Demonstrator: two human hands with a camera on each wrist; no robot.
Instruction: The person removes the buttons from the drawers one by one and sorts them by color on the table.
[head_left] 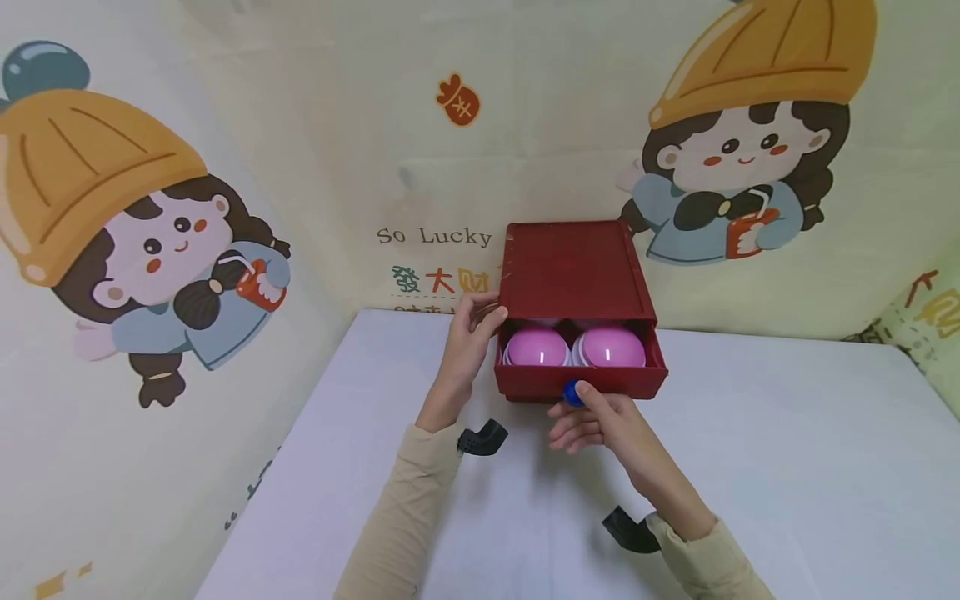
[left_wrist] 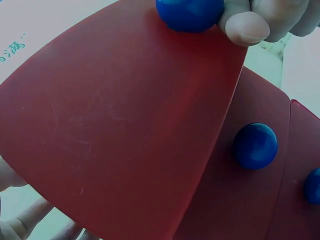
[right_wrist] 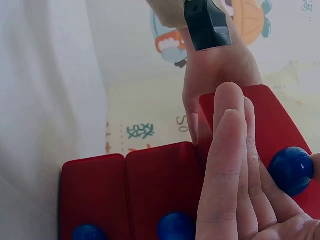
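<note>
A small red drawer cabinet point(head_left: 577, 271) stands on the table with its top drawer point(head_left: 600, 382) pulled out. Two pink round things point(head_left: 537, 347) with white rims sit side by side in that drawer. My right hand point(head_left: 600, 421) pinches the drawer's blue knob point(right_wrist: 291, 171), its thumb on top and the other fingers held fairly straight below. Against the cabinet's left side rests my left hand point(head_left: 468, 342), thumb at the front corner and fingers point(left_wrist: 30, 215) along the side. Two lower drawer fronts, each with a blue knob point(left_wrist: 255, 146), show in the wrist views.
The white table point(head_left: 780, 450) runs up to a printed cloth backdrop point(head_left: 555, 108) right behind the cabinet. A black wrist camera mount point(head_left: 482, 438) juts from the left sleeve, another mount point(head_left: 632, 531) from the right sleeve.
</note>
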